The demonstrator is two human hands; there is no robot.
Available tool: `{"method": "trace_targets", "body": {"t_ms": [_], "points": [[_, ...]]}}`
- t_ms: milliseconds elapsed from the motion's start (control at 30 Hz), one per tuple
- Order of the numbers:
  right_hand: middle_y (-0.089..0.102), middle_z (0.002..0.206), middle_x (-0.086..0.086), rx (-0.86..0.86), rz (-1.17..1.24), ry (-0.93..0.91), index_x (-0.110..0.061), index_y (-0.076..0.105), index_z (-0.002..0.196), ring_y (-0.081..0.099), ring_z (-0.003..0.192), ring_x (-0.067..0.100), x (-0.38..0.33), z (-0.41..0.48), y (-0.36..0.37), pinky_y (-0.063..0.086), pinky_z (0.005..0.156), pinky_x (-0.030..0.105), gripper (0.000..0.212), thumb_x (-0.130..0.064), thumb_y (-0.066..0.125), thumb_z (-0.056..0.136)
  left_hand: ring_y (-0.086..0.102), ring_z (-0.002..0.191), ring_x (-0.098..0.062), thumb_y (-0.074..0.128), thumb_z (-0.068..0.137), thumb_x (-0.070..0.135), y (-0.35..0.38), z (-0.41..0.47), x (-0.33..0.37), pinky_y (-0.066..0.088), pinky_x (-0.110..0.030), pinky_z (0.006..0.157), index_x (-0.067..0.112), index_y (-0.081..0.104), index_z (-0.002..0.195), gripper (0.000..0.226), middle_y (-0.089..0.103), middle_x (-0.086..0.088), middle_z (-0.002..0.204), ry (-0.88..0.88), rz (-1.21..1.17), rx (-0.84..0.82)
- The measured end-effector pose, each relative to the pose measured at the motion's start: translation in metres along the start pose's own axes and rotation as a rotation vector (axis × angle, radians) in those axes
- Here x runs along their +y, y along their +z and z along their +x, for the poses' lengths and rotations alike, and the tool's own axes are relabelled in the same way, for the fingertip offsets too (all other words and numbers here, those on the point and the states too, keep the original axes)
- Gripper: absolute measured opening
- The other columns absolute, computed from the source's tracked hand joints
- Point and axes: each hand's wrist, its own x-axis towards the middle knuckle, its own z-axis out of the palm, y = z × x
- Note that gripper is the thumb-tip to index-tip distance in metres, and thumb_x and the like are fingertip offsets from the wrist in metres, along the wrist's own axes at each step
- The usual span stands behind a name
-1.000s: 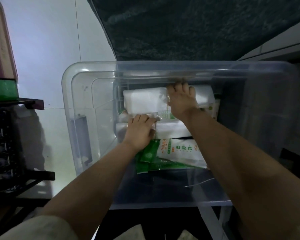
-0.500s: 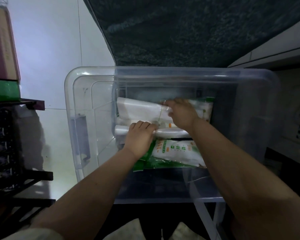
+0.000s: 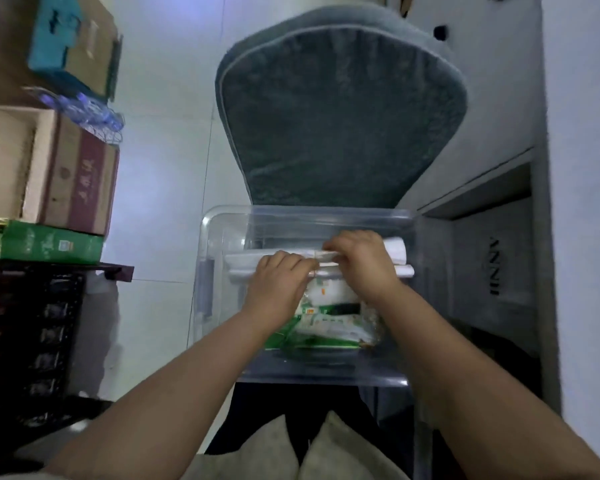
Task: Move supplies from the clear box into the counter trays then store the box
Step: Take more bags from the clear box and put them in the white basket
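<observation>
The clear plastic box (image 3: 219, 237) sits low in front of me on a dark stand. Inside it lie white packs (image 3: 243, 266) stacked along the far side and green-and-white packets (image 3: 329, 327) nearer to me. My left hand (image 3: 278, 285) is closed on the near edge of the white packs at their middle. My right hand (image 3: 361, 261) grips the same white stack just to the right, fingers curled over its top. The stack is lifted at an angle above the green packets. Both forearms reach down into the box.
A grey padded chair seat (image 3: 340, 116) stands just beyond the box. Cardboard boxes (image 3: 66, 174) and a green carton (image 3: 49, 242) are stacked on a dark rack (image 3: 32, 341) at the left. A grey cabinet with an open niche (image 3: 492, 244) is at the right. The floor is white tile.
The view has pulled back and up, so the box looks smaller and lower. Both hands have drawn together on the white packs and raised them off the green packets.
</observation>
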Motion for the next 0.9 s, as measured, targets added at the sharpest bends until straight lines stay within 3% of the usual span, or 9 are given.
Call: {"method": "trace_targets", "body": {"t_ms": [333,567,700,900], "points": [[0.069,0.086,0.005,0.280,-0.090,0.059,-0.018,0.073,0.096,0.061,0.082,0.034,-0.058,-0.052,-0.100,0.041,0.074,0.040,0.026,-0.003,0.067,0.075,0.060,0.079,-0.029,0.074,0.077,0.009,-0.091,0.002,0.062,0.047,-0.037,0.068,0.014,0.070,0.094,0.018,0.069,-0.003,0.088,0.269,0.102,0.210],[0.070,0.095,0.004,0.476,-0.204,0.284,-0.021,0.072,0.102,0.061,0.088,0.032,-0.095,-0.128,-0.104,0.040,0.075,0.039,0.030,-0.009,0.068,0.075,0.061,0.079,-0.025,0.072,0.076,0.007,-0.112,-0.019,0.078,0.048,-0.037,0.068,0.016,0.071,0.091,0.017,0.069,0.001,0.087,0.582,0.040,0.242],[0.069,0.093,0.006,0.581,-0.204,0.466,-0.019,0.071,0.104,0.059,0.090,0.033,-0.125,-0.200,-0.082,0.040,0.078,0.040,0.026,-0.012,0.066,0.079,0.060,0.083,-0.030,0.064,0.081,0.013,-0.107,-0.053,0.092,0.048,-0.042,0.069,0.014,0.070,0.088,0.010,0.066,-0.004,0.091,0.764,-0.039,0.165],[0.069,0.098,-0.004,0.597,-0.209,0.768,-0.028,0.069,0.106,0.059,0.091,0.022,-0.176,-0.323,-0.055,0.044,0.084,0.039,0.032,-0.029,0.074,0.074,0.059,0.104,-0.036,0.072,0.077,0.019,-0.082,-0.118,0.142,0.042,-0.052,0.096,0.014,0.070,0.087,0.012,0.066,-0.011,0.116,1.029,-0.036,0.094]]}}
